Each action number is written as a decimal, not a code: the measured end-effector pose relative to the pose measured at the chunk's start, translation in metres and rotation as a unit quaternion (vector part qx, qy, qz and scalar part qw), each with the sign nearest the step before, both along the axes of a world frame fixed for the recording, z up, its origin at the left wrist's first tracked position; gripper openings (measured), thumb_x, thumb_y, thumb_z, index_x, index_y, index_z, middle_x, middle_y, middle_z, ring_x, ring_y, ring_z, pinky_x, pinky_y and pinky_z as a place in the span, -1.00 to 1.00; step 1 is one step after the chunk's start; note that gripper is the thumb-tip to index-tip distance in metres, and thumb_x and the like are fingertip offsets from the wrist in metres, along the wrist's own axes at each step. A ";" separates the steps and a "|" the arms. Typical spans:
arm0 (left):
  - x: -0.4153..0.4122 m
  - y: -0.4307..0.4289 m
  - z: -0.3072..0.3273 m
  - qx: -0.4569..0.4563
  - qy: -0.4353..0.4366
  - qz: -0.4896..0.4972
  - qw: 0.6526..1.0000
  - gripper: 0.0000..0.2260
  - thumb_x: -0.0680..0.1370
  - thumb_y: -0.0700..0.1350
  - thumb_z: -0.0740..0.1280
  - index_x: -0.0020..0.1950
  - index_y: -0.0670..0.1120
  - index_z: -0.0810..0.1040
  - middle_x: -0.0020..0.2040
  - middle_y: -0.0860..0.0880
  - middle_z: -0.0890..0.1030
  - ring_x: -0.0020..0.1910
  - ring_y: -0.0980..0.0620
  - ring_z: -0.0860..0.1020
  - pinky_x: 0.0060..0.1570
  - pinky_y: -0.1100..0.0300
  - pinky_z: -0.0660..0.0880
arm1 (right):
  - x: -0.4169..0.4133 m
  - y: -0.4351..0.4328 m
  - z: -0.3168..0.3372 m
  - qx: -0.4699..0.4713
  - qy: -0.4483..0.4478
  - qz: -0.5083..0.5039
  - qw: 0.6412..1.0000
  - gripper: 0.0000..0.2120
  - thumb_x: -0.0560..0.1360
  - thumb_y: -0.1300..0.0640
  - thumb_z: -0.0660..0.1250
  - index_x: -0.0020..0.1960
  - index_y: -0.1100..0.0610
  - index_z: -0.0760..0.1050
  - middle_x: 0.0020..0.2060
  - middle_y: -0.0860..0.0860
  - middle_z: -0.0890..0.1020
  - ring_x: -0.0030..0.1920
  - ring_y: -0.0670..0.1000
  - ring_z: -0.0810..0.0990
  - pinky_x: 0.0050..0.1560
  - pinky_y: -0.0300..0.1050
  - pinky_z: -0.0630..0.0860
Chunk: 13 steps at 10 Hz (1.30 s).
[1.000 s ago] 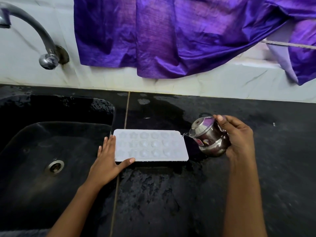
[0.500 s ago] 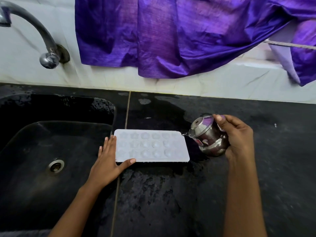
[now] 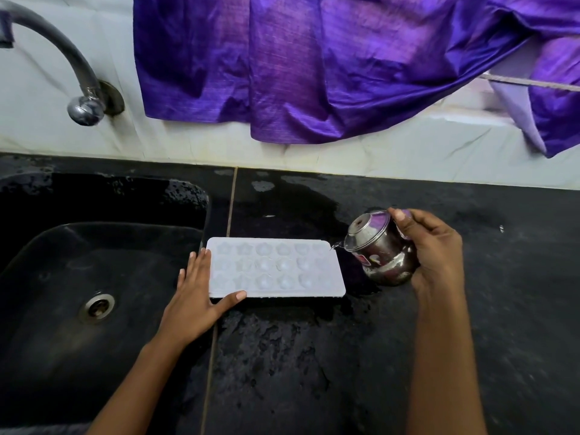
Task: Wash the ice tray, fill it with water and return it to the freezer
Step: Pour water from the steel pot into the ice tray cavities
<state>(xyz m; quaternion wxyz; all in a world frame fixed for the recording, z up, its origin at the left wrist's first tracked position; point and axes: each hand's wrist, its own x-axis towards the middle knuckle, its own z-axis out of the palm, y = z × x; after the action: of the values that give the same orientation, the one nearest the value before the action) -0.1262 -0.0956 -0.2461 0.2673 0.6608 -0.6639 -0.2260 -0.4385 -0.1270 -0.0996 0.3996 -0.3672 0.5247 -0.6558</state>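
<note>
A white ice tray [image 3: 276, 266] with star and round moulds lies flat on the wet black counter [image 3: 282, 356], just right of the sink. My left hand [image 3: 197, 296] rests against its left end, fingers along the edge and thumb on the near rim. My right hand [image 3: 436, 252] grips a small steel pot [image 3: 379, 249], tilted left so its lip sits at the tray's far right corner. A thin trickle of water runs from the lip onto that corner.
A black sink [image 3: 94, 277] with a steel drain [image 3: 97, 307] fills the left. A curved tap [image 3: 72, 76] comes out of the white wall above it. Purple cloth [image 3: 314, 67] hangs over the wall behind the counter.
The steel pot has tipped a little further toward the tray. My left hand and the tray have stayed in place.
</note>
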 end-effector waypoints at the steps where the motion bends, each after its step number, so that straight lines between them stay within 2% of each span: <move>1: 0.000 0.000 0.000 -0.002 -0.006 -0.002 1.000 -0.01 0.33 0.42 0.16 0.55 -0.05 -0.19 0.56 0.07 -0.17 0.46 0.23 -0.32 0.43 0.19 -0.28 | 0.001 0.000 -0.001 0.002 -0.016 0.002 1.000 -0.88 0.26 0.20 0.49 -0.23 0.11 0.59 -0.38 -0.09 0.68 -0.32 -0.16 0.64 -0.30 -0.28 0.56; 4: 0.001 0.001 0.001 0.004 -0.011 -0.001 1.000 0.00 0.35 0.46 0.16 0.55 -0.05 -0.20 0.57 0.05 -0.16 0.46 0.22 -0.33 0.45 0.16 -0.27 | 0.010 -0.002 -0.001 0.013 -0.083 0.042 0.996 -0.79 0.18 0.13 0.47 -0.21 0.16 0.58 -0.33 -0.03 0.69 -0.27 -0.10 0.65 -0.26 -0.26 0.57; 6: 0.000 0.001 0.004 0.014 -0.009 0.003 1.000 0.09 0.24 0.56 0.03 0.55 -0.04 -0.22 0.56 0.08 -0.18 0.47 0.22 -0.33 0.44 0.18 -0.28 | 0.021 -0.002 0.002 0.022 -0.050 0.063 0.996 -0.79 0.20 0.16 0.46 -0.19 0.17 0.58 -0.34 -0.04 0.69 -0.26 -0.11 0.65 -0.28 -0.28 0.56; 8: 0.000 0.001 0.004 0.010 -0.012 0.002 1.000 0.07 0.25 0.55 0.05 0.55 -0.04 -0.21 0.56 0.06 -0.18 0.47 0.21 -0.32 0.46 0.15 -0.26 | 0.027 -0.003 0.003 0.020 -0.023 0.057 0.998 -0.92 0.36 0.32 0.43 -0.18 0.22 0.56 -0.42 -0.09 0.66 -0.34 -0.17 0.63 -0.30 -0.31 0.55; 10: 0.000 0.001 0.004 0.012 -0.016 0.000 1.000 0.07 0.28 0.56 0.05 0.55 -0.05 -0.21 0.56 0.07 -0.18 0.47 0.21 -0.33 0.44 0.18 -0.28 | 0.029 -0.003 0.004 0.017 -0.016 0.048 0.999 -0.92 0.35 0.32 0.44 -0.19 0.21 0.56 -0.42 -0.09 0.66 -0.34 -0.16 0.63 -0.24 -0.29 0.59; 11: 0.000 0.001 0.004 0.013 -0.018 0.000 1.000 0.02 0.34 0.52 0.10 0.55 -0.06 -0.20 0.57 0.05 -0.17 0.47 0.20 -0.32 0.47 0.13 -0.26 | 0.029 -0.002 0.006 0.008 -0.010 0.044 0.999 -0.91 0.35 0.31 0.45 -0.20 0.19 0.56 -0.42 -0.10 0.66 -0.35 -0.17 0.62 -0.28 -0.30 0.57; 13: 0.000 0.001 0.003 0.012 -0.012 0.001 1.000 0.08 0.25 0.55 0.03 0.55 -0.05 -0.20 0.57 0.06 -0.17 0.47 0.20 -0.32 0.43 0.19 -0.29 | 0.027 -0.001 0.008 0.001 0.002 0.038 0.999 -0.91 0.33 0.27 0.47 -0.22 0.14 0.58 -0.40 -0.11 0.67 -0.33 -0.17 0.63 -0.29 -0.30 0.56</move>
<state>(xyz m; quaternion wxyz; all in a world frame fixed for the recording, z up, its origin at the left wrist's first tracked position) -0.1261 -0.0946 -0.2432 0.2514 0.6676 -0.6635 -0.2256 -0.4112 -0.1285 -0.0920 0.4234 -0.3881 0.5121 -0.6387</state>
